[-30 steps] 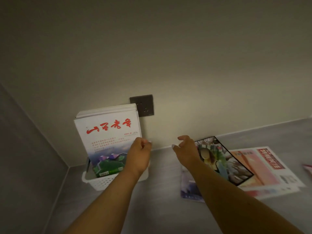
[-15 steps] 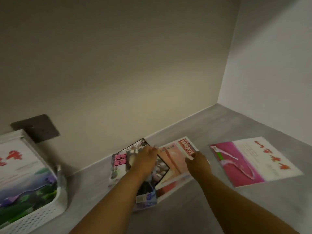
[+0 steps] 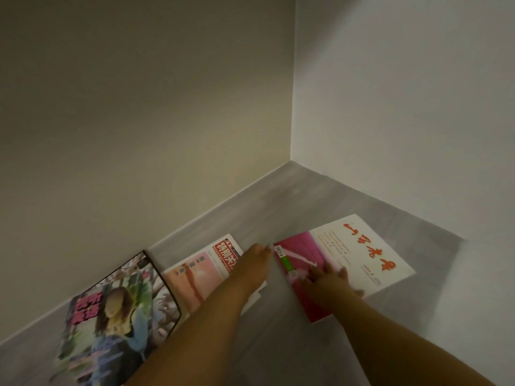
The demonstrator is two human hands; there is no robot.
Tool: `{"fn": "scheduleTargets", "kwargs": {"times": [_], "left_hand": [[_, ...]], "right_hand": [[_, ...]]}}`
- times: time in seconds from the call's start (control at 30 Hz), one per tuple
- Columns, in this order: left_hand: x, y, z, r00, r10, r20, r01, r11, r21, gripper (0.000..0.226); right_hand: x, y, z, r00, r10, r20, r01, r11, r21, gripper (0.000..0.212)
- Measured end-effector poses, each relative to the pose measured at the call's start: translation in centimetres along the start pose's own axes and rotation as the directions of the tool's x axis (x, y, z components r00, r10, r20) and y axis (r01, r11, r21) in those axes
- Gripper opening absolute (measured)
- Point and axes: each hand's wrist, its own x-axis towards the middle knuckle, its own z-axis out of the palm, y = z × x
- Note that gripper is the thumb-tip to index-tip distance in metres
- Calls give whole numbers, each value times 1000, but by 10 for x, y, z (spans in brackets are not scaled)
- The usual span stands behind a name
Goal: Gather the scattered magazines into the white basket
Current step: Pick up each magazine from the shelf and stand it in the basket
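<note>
Now off dark mag, R hand spread flat on pink-white mag; L hand beside it, grip unclear; next pickup.

Three magazines flat on floor

The left forearm hides the lower right corner of the photo magazine and part of the pink one. Motion blur smears the photo cover's text. The right hand covers part of the white-and-pink magazine, its fingers blurred.
</note>
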Motion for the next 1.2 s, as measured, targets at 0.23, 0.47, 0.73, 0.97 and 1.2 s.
{"fn": "scheduleTargets", "kwargs": {"times": [0.23,0.47,0.73,0.97,1.2], "left_hand": [[55,2,38,1000,-22,18,20,994,104,47],[95,8,65,996,-90,-8,85,896,437,57],[83,13,60,994,102,39,-104,993,52,7],[29,23,17,975,173,-136,-210,915,-345,14],[-29,-23,-70,954,28,-297,-197,809,-554,9]], "right_hand": [[20,29,-22,979,-197,60,205,961,-184,54],[31,45,-32,956,-288,55,293,945,-144,46],[29,55,-36,958,-281,-53,282,959,17,41],[21,29,-47,773,540,-332,45,475,879,54],[-18,-67,-46,895,237,-378,290,335,896,25]]}}
